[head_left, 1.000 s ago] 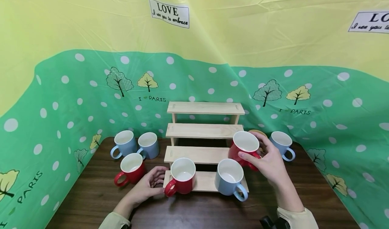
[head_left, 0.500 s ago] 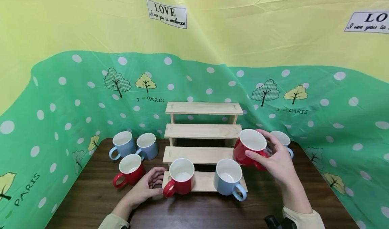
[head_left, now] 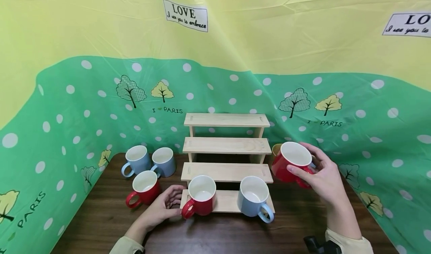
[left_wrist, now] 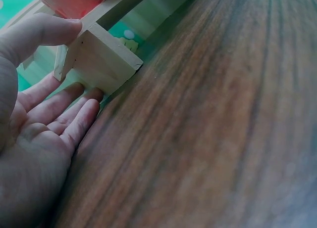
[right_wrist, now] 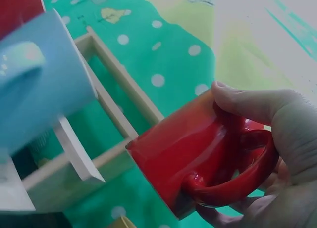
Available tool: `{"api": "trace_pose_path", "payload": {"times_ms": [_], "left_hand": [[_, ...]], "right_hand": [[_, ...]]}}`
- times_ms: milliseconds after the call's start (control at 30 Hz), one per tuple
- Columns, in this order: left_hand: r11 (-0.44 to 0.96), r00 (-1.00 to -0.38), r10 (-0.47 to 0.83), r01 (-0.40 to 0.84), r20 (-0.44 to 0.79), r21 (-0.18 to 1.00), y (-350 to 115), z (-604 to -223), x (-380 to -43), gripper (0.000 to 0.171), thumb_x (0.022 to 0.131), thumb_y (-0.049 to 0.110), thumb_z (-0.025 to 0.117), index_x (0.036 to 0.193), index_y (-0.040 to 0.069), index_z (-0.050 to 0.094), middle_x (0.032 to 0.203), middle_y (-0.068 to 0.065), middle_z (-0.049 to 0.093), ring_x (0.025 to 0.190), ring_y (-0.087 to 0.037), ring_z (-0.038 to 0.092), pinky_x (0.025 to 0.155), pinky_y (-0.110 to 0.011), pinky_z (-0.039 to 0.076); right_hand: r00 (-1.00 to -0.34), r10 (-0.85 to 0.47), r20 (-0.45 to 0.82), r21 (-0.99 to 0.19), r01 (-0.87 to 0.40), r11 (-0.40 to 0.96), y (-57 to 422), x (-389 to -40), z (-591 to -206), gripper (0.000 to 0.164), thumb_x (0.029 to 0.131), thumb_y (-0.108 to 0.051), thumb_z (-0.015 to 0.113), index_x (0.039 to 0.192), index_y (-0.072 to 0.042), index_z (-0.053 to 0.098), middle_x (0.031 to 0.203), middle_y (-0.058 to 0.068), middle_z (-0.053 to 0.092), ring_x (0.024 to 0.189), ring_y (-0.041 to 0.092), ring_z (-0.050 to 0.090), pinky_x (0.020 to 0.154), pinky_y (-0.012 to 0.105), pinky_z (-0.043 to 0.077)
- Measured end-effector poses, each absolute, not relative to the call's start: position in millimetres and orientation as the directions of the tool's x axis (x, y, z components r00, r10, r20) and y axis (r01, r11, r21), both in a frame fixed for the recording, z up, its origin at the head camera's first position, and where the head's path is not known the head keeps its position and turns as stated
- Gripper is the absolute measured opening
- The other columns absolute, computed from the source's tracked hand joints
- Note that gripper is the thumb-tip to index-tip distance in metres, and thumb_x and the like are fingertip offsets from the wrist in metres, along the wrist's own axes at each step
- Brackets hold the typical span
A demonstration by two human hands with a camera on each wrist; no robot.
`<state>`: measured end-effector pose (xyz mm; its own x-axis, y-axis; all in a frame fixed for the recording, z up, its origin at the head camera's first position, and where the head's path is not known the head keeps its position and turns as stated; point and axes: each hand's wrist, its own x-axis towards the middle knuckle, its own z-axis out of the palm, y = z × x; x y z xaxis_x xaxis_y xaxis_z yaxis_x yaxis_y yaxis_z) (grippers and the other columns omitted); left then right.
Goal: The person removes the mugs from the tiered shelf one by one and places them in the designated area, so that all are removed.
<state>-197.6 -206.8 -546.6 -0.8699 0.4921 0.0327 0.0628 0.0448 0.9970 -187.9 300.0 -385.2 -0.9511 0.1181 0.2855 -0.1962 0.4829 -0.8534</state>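
My right hand [head_left: 324,175] holds a red mug [head_left: 284,168], white inside, to the right of a stepped wooden shelf [head_left: 225,145]. The mug tilts slightly, its handle toward my palm; in the right wrist view my thumb lies along the red mug [right_wrist: 173,149]. My left hand [head_left: 163,206] grips the left end of the lowest step. The left wrist view has my thumb on top of the shelf's [left_wrist: 106,60] end, fingers against its side. On that lowest step stand another red mug [head_left: 204,204] at left and a light blue mug [head_left: 250,201] at right.
Left of the shelf, two blue mugs [head_left: 137,160] and a red mug [head_left: 146,190] stand on the dark wooden table [head_left: 215,233]. Behind the held mug a yellow mug [head_left: 275,148] shows partly. A patterned green and yellow cloth [head_left: 232,85] hangs behind the table.
My right hand has carried the red mug rightward, from beside the second step to past the shelf's right end. My left hand has stayed at the lowest step.
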Motion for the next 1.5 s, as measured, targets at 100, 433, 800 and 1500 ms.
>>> {"api": "trace_pose_path", "payload": {"times_ms": [100,433,800,1500], "left_hand": [[0.047,-0.871,0.49,0.063,0.032,0.997,-206.8,-546.4,-197.5,0.072,0.095,0.008,0.08,0.155,-0.005,0.042,0.153,-0.024,0.058,0.136,-0.034,0.059,0.11,-0.026,0.051],[0.051,-0.873,0.487,0.046,0.016,0.998,-206.8,-545.7,-198.0,0.072,0.095,0.009,0.08,0.156,-0.004,0.042,0.153,-0.022,0.058,0.134,-0.03,0.061,0.11,-0.027,0.052],[0.065,-0.875,0.484,0.049,0.012,0.997,-208.4,-550.0,-200.6,0.073,0.095,0.009,0.08,0.155,-0.003,0.042,0.153,-0.024,0.058,0.134,-0.03,0.061,0.11,-0.026,0.052],[0.076,-0.88,0.476,0.036,-0.005,0.996,-208.3,-551.6,-202.5,0.072,0.094,0.007,0.081,0.155,-0.001,0.044,0.153,-0.023,0.058,0.135,-0.035,0.059,0.11,-0.027,0.052]], "right_hand": [[-0.95,0.128,0.284,-0.861,-0.194,0.471,310.4,-188.8,-387.5,0.08,0.094,-0.015,0.088,0.163,-0.018,0.048,0.138,-0.004,0.059,0.113,0.005,0.059,0.074,0.023,0.063],[-0.945,0.113,0.307,-0.855,-0.222,0.468,335.8,-192.4,-397.5,0.076,0.095,-0.009,0.086,0.162,-0.016,0.05,0.131,-0.02,0.059,0.113,0.004,0.059,0.08,0.015,0.059],[-0.944,0.042,0.329,-0.822,-0.264,0.505,344.2,-195.4,-407.0,0.078,0.094,-0.009,0.087,0.163,-0.012,0.05,0.134,-0.018,0.06,0.114,0.004,0.059,0.085,0.012,0.056],[-0.957,-0.066,0.284,-0.788,-0.272,0.553,357.8,-208.4,-442.9,0.079,0.09,-0.011,0.092,0.159,-0.009,0.053,0.138,-0.01,0.057,0.113,0.007,0.059,0.088,0.012,0.054]]}}
